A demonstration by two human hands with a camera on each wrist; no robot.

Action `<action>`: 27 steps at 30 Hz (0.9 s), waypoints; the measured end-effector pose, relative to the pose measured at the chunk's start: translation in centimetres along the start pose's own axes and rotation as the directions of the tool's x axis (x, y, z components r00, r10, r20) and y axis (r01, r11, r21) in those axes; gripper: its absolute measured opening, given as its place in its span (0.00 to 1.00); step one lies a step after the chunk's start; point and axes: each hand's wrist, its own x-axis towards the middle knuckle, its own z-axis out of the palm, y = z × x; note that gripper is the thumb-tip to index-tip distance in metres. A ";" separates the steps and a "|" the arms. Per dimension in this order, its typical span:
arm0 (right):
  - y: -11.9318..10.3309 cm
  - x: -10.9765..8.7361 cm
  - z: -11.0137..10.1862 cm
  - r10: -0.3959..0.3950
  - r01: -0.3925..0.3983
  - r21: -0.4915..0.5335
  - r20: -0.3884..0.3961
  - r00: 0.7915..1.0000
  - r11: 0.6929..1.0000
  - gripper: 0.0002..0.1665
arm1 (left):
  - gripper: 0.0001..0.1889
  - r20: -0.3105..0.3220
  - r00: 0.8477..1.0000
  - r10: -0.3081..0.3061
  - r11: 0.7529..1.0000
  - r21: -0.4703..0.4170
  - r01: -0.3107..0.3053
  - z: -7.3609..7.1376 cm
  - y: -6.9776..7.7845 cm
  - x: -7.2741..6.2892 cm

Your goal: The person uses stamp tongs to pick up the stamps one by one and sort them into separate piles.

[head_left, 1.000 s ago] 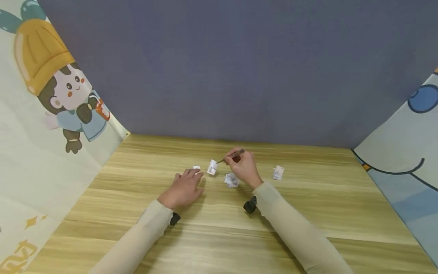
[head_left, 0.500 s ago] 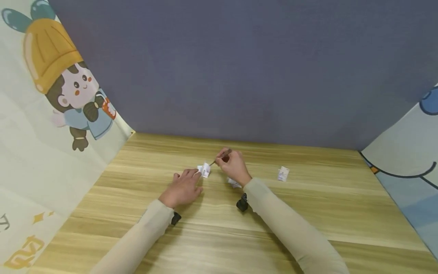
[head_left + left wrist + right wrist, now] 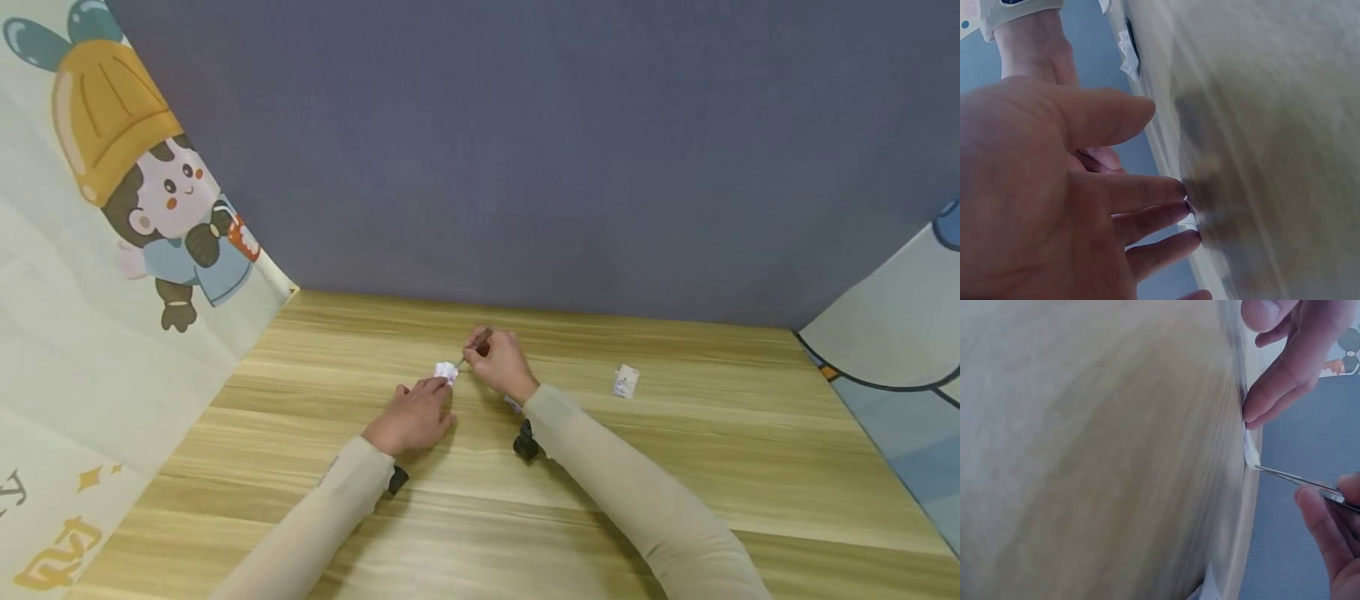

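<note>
My right hand (image 3: 501, 365) pinches a pair of metal tweezers (image 3: 1300, 480), whose tips are at the edge of a small white printed slip (image 3: 1252, 453). In the head view the white slips (image 3: 446, 370) lie together at my left fingertips, overlapping one another. My left hand (image 3: 415, 417) lies palm down with its fingers fairly straight, fingertips on the slips' near edge. In the left wrist view, the left fingertips (image 3: 1192, 236) touch the table beside a bit of white slip (image 3: 1187, 220). My right wrist mostly hides a pile of slips (image 3: 513, 404).
One or more similar slips (image 3: 626, 381) lie apart on the right of the wooden table (image 3: 465, 517). A dark blue-grey panel (image 3: 480, 150) rises behind the table's far edge, and printed cartoon sheets (image 3: 60, 350) stand at both sides.
My right hand has moved left, bringing a slip in the tweezers over to the one by my left hand. The left fingers have shifted slightly right onto the slips. The head view has turned slightly.
</note>
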 end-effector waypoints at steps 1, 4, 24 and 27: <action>-0.1 -0.1 0.0 0.008 -0.008 -0.005 0.000 1.000 1.000 0.05 | 0.31 0.002 1.000 0.004 1.000 0.003 -0.004 0.0 0.0 -0.1; -0.4 -0.5 -0.1 0.017 -0.017 -0.022 -0.011 1.000 1.000 0.05 | 0.32 0.000 1.000 0.013 1.000 0.017 -0.013 0.1 0.0 -0.2; 0.4 -4.0 -6.4 -0.020 0.025 -0.075 0.063 0.998 0.997 0.04 | 0.31 -0.047 0.998 0.034 0.999 -0.019 -0.035 0.0 -0.6 0.5; 1.2 -4.8 -7.8 -0.048 0.053 -0.097 0.051 0.998 0.994 0.03 | 0.31 -0.068 0.995 0.071 0.997 -0.021 -0.073 0.1 0.2 0.8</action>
